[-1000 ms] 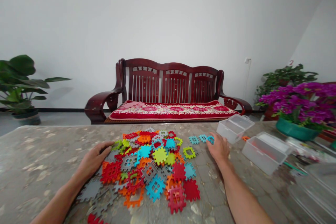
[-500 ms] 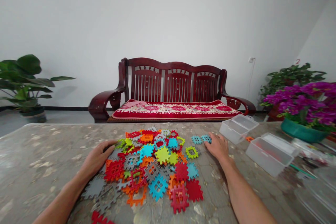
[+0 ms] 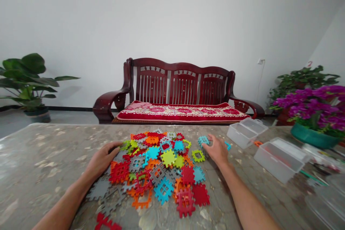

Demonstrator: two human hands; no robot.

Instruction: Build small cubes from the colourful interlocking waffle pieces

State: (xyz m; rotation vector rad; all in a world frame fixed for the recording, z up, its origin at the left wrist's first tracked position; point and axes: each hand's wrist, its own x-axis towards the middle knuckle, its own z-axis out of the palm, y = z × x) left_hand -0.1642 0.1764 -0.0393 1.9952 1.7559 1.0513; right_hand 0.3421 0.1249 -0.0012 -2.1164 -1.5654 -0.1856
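Your left hand (image 3: pixel 104 159) rests at the left edge of the heap of plastic tiles (image 3: pixel 155 169), its fingertips by some lime green tiles (image 3: pixel 128 146). Its thumb stands apart from the fingers, and you show nothing between them. Your right hand (image 3: pixel 217 151) is on the other side of the heap, with thumb and forefinger parted at the right side of a pale blue window tile (image 3: pixel 203 140); I cannot tell whether you are gripping that tile or only touching it. Another blue tile (image 3: pixel 228 146) shows just beyond the back of your right hand, and a lime green frame (image 3: pixel 198 156) lies near your right thumb, toward the heap.

The heap spreads over the middle of the table (image 3: pixel 40 172) between your forearms, with red, orange, blue, gray and green tiles overlapping. A dark gray tile (image 3: pixel 99 189) lies flat beside your left forearm, and a red tile (image 3: pixel 106 222) lies nearest you. To your right stand two clear boxes (image 3: pixel 277 163), with an orange tile (image 3: pixel 258 143) between them.
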